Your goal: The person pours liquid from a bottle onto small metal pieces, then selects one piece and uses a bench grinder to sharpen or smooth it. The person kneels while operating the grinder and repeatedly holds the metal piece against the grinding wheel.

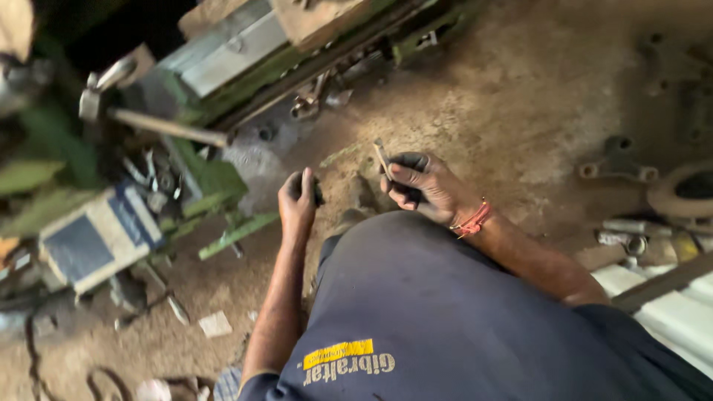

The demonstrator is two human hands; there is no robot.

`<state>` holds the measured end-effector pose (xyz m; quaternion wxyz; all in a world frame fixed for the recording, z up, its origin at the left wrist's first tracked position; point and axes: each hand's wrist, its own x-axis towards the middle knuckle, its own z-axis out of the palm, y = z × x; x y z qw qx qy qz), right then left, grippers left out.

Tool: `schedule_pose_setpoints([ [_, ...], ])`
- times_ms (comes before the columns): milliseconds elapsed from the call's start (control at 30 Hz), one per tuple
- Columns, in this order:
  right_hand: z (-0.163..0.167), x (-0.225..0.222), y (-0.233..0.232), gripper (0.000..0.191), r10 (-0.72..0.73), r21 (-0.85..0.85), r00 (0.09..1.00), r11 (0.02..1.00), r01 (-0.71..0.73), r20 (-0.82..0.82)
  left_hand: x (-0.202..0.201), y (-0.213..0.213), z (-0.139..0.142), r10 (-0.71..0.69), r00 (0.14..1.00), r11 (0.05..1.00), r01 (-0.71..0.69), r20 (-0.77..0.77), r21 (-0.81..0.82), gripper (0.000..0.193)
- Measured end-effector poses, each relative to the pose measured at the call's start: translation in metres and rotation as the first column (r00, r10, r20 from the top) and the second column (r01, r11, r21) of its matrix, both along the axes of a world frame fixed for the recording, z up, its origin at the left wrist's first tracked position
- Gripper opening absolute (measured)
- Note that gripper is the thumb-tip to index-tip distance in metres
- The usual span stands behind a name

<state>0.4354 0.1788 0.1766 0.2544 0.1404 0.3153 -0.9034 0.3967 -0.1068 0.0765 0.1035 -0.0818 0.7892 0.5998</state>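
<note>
I look down over my dark blue shirt (445, 312) at a dusty workshop floor. My left hand (297, 199) is closed around a small dark object (317, 191) that I cannot make out. My right hand (420, 183), greasy, with a red thread band on the wrist (473, 220), grips a short thin metal piece (382, 158) that sticks up between the fingers. The two hands are apart, held in front of my body at about the same height.
A green lathe-like machine (215, 174) with a long metal handle (163, 125) stands at the left and top. A blue and white box (100, 234) sits beside it. Metal parts and a round casting (687, 189) lie at the right. Scraps litter the dirt floor (512, 96).
</note>
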Motion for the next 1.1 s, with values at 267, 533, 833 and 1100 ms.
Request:
schedule_pose_setpoints([
  [267, -0.001, -0.031, 0.015, 0.017, -0.21, 0.132, 0.977, 0.97, 0.205, 0.022, -0.072, 0.021, 0.016, -0.267, 0.93, 0.869, 0.346, 0.253, -0.354, 0.022],
  [533, 0.007, -0.039, 0.073, 0.023, -0.468, 0.275, 0.883, 0.853, 0.443, 0.031, -0.126, 0.184, 0.053, -0.718, 0.669, 0.67, 0.739, -0.192, 0.069, 0.025],
  [833, -0.01, -0.052, 0.262, 0.024, -0.609, 0.354, 0.783, 0.71, 0.609, -0.125, -0.158, 0.423, 0.09, -0.784, 0.619, 0.492, 0.662, -0.041, 0.565, 0.027],
  [1100, 0.004, -0.057, 0.432, 0.019, -0.572, 0.544, 0.8, 0.62, 0.565, -0.179, -0.165, 0.588, 0.096, -0.755, 0.656, 0.48, 0.58, -0.028, 0.658, 0.015],
])
